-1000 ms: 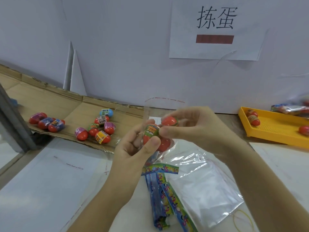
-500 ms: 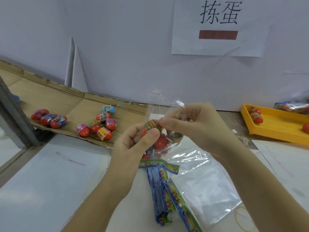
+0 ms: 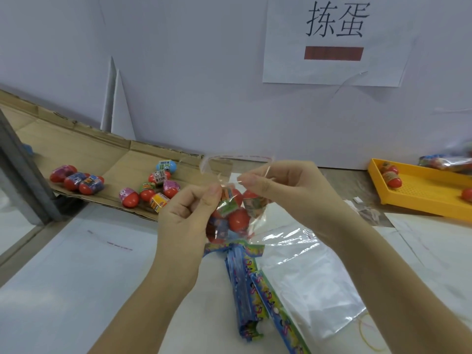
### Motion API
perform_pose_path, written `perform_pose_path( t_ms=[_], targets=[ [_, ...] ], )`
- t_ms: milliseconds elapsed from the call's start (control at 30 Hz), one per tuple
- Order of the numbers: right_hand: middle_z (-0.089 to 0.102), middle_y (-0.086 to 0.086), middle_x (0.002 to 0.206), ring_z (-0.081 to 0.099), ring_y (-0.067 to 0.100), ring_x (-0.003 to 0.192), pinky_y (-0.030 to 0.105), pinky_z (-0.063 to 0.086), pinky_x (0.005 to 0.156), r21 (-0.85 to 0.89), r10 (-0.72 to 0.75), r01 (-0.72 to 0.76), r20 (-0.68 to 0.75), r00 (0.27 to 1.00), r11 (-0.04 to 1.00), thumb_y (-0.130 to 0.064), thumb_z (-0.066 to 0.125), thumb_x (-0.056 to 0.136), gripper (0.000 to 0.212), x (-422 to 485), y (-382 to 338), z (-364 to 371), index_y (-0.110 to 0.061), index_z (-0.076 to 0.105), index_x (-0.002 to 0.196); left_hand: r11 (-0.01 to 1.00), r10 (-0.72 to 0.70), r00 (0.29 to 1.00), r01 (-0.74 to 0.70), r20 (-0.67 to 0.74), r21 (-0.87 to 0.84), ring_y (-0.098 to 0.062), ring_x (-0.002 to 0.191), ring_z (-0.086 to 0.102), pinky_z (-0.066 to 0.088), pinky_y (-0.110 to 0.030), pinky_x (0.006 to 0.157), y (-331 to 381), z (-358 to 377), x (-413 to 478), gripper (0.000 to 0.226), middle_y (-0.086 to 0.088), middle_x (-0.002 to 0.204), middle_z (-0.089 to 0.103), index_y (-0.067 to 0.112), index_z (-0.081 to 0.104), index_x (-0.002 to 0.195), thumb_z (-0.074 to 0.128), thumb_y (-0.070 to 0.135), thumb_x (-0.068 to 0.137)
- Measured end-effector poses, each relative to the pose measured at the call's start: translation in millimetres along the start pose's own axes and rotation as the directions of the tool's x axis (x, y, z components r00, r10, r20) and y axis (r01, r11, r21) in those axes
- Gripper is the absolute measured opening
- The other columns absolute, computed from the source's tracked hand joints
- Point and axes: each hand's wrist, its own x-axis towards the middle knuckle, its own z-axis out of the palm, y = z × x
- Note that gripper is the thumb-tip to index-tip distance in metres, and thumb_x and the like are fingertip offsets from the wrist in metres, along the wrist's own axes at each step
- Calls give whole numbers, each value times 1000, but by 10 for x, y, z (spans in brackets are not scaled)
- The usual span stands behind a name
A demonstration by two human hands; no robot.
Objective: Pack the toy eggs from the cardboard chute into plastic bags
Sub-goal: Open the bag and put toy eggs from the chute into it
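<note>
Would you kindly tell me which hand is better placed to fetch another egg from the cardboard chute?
Likely the left hand: the loose eggs on the chute lie just beside it, while the right hand pinches the bag on the far side.

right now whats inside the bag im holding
Several toy eggs, mostly red, show through the clear bag. The left hand covers its left side, so the full count is hidden.
</note>
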Motion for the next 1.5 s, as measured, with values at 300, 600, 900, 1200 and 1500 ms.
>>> perform_pose_path(
  t_ms=[300,600,900,1200,1500],
  targets=[
    [70,-4,69,61,12,64,20,46,52,17,66,-65,-44,997,998,-24,79,74,25,25,42,-42,-28,69,97,994,37,999,-39,-19,-102,-1,72,69,49,-12,52,17,13,10,22,3,90,77,30,79,91,64,29,75],
    [67,-6,84,60,19,74,37,40,78,-862,-778,324,-120,617,389,-26,68,87,9,-49,54,170,-21,75,90,910,356,934,-347,0,226,4,75,61,48,-7,69,-48,48,-75,29,26,88,71,44,68,107,58,25,89],
    [70,-7,74,59,22,63,38,38,76,-937,-841,261,-57,539,231,-22,62,92,20,-48,43,196,-21,75,78,736,482,863,-492,150,465,-15,52,41,45,-28,53,-111,76,-158,36,-6,62,55,39,54,125,53,20,94],
    [64,-7,67,58,19,58,35,36,75,-907,-766,119,-265,586,405,-15,65,79,10,41,96,-44,-18,67,69,866,277,960,-269,44,421,-18,56,57,49,-25,56,-244,94,35,31,10,59,66,18,64,128,50,18,100],
    [59,-24,62,52,3,58,18,39,57,-714,-279,15,-255,926,700,-16,71,76,26,-51,541,-805,-38,60,72,883,290,954,-234,-81,406,8,83,64,51,-9,73,-263,-30,-13,36,22,105,71,43,64,111,54,12,96]
  ],
)
